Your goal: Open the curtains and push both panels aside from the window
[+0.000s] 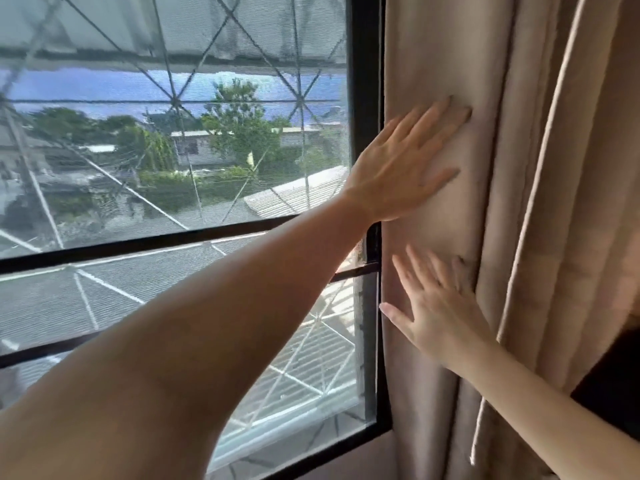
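A beige curtain panel [540, 168] hangs bunched in folds at the right side of the window [173, 150], just past the black frame. My left hand [401, 164] lies flat on the panel's left fold, fingers spread, at mid height. Below it my right hand [440, 306] presses flat against the same fold, fingers apart, thumb toward the window. Neither hand grips the cloth. No other curtain panel is in view.
The window's black frame [365, 98] and crossbars run beside the curtain edge. A white cord [530, 209] hangs down among the folds. Behind the glass is a mesh screen with a diagonal metal grille, roofs and trees. A dark sleeve [616, 375] shows at the right edge.
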`<state>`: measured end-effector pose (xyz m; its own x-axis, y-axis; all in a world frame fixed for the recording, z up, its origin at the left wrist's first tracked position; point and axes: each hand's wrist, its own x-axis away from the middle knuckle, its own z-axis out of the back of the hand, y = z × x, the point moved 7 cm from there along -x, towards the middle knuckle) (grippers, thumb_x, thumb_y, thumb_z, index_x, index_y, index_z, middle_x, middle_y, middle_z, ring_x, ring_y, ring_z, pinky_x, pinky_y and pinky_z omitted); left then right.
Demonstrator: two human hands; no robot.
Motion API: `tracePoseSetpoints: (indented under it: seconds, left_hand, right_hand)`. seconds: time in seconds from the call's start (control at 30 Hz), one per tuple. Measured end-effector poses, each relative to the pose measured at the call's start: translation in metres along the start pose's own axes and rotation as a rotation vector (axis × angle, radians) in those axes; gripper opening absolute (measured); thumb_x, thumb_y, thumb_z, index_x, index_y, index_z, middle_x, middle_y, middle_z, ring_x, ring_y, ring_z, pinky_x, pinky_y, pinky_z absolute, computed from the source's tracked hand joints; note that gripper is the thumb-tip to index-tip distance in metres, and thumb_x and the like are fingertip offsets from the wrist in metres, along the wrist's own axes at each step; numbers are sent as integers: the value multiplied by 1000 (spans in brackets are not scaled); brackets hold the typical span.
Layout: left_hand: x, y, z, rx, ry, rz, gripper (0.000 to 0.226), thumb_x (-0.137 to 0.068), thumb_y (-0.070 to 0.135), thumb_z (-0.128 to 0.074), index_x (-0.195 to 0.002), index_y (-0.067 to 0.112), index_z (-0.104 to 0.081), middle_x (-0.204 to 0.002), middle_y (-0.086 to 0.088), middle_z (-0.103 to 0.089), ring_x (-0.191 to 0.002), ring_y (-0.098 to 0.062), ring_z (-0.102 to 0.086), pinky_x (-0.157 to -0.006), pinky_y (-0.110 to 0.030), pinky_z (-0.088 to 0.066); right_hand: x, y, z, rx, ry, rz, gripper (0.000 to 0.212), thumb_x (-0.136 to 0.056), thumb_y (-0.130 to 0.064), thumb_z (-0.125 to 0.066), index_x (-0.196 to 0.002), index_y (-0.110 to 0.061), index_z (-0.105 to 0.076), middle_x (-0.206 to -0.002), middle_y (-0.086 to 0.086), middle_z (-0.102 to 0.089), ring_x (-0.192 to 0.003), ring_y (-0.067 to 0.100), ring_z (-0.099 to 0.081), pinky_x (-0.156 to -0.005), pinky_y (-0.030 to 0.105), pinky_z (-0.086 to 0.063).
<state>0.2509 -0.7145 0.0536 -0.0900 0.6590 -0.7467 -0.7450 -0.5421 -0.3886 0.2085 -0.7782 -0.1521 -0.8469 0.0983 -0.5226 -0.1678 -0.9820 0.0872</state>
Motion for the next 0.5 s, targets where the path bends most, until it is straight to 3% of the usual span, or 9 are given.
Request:
tracePoseSetpoints:
  seconds: [0.23,0.37,0.5]
  left_hand:
    - [56,-15,28,23,-31,-18,73,-109,64,-36,-173,31,-22,-182,-6,-20,-168,-29,-23,-136,-43,-23]
    - [86,-26,41,-16,-98,2,73,-110,64,-36,-174,30,-20,-183,-7,-15,-169,-27,-20,-136,-43,-22]
    - [110,-45,62,-2,-101,67,73,-110,62,-37,-173,30,-21,-183,-8,-15,-168,-32,-22,-137,-48,-24]
  right_hand:
    - [25,-66,9,-53,-9,26,89,-98,-77,-16,-169,-24,-19,-178,1,-16,-163,30,-14,-131,59,-9]
    - [33,-99,10,-131,-67,65,91,-95,-78,-13,-170,-25,-11,-179,-1,-4,-165,26,0,-128,49,9]
    - [40,-122,13,-82,-59,158,92,-94,-78,-3,-169,-24,-5,-179,4,3,-165,29,1,-132,57,6]
